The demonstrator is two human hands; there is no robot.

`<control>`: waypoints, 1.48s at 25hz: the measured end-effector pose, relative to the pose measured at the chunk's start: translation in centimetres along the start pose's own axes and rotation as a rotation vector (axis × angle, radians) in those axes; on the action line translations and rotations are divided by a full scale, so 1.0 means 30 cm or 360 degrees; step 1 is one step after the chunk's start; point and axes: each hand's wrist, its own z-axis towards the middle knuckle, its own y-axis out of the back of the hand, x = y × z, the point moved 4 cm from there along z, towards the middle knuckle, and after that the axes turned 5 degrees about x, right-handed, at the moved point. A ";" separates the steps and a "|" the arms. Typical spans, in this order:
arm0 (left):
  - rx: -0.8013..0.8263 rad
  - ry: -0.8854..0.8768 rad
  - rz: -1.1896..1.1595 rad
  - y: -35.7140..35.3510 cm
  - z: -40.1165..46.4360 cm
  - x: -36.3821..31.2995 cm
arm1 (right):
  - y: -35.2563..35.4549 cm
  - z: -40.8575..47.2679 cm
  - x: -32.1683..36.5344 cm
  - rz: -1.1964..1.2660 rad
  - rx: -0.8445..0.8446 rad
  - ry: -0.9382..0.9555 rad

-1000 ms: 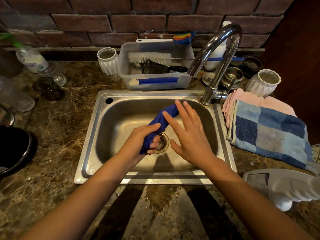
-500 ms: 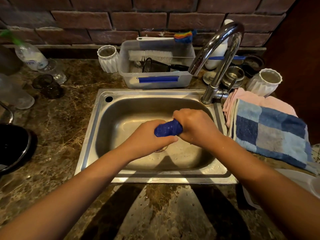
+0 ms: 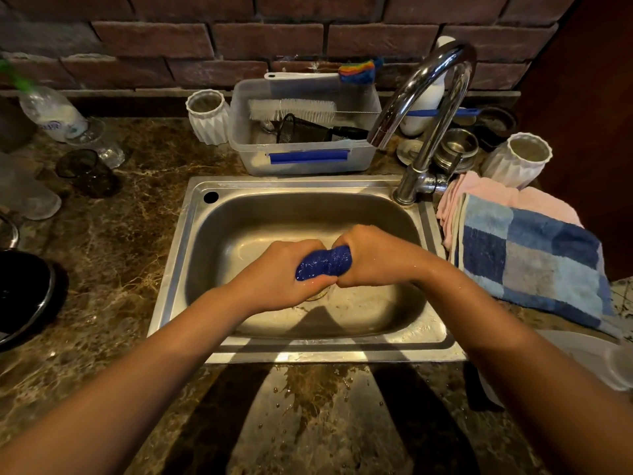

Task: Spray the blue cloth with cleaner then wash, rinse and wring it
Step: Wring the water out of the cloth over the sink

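With both fists curled tight, left hand [image 3: 281, 274] & right hand [image 3: 371, 257] each grip one end of the blue cloth [image 3: 323, 262], twisted into a short roll btwn them. Cloth held in the air over the sink [image 3: 178, 269] basin, approx above the drain. Tap [image 3: 424, 108] spout arches over back-right corner. Checked towel [image 3: 534, 258] on bench [image 3: 102, 241] right of sink, plastic tub [image 3: 305, 132] behind it.

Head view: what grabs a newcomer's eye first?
The blue cloth, bunched into a tight roll, gripped between the left hand and right hand over the steel sink. Next, the checked blue towel draped right of the sink, under the curved tap.
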 end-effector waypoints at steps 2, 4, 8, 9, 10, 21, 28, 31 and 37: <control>0.0020 -0.0049 0.0026 -0.015 0.002 0.008 | -0.016 -0.004 -0.024 0.0175 0.0071 -0.0029; 0.0029 -0.0103 0.0057 -0.021 0.010 0.007 | -0.011 -0.015 -0.039 0.0282 0.0164 -0.0039; 0.0042 -0.0234 0.0087 -0.036 0.010 0.009 | -0.014 -0.039 -0.049 0.0426 0.0307 -0.0070; 0.0034 -0.0271 0.0106 -0.043 0.002 0.010 | -0.022 -0.045 -0.046 0.0455 0.0350 -0.0068; 0.0017 -0.0311 0.0122 -0.048 -0.004 0.010 | -0.028 -0.049 -0.045 0.0481 0.0386 -0.0057; -0.0218 -0.0612 0.0235 -0.052 -0.036 0.028 | -0.066 -0.045 -0.040 0.0727 0.0451 0.0083; -0.0277 -0.0216 -0.0120 -0.111 -0.045 0.076 | -0.094 -0.022 -0.105 0.0858 0.0462 0.0013; -0.0097 -0.0001 -0.0275 -0.117 -0.053 0.097 | -0.119 -0.018 -0.126 0.0641 0.0454 -0.0014; -0.0126 0.0190 -0.0424 -0.112 -0.138 0.105 | -0.152 -0.041 -0.133 0.0416 0.0075 0.0003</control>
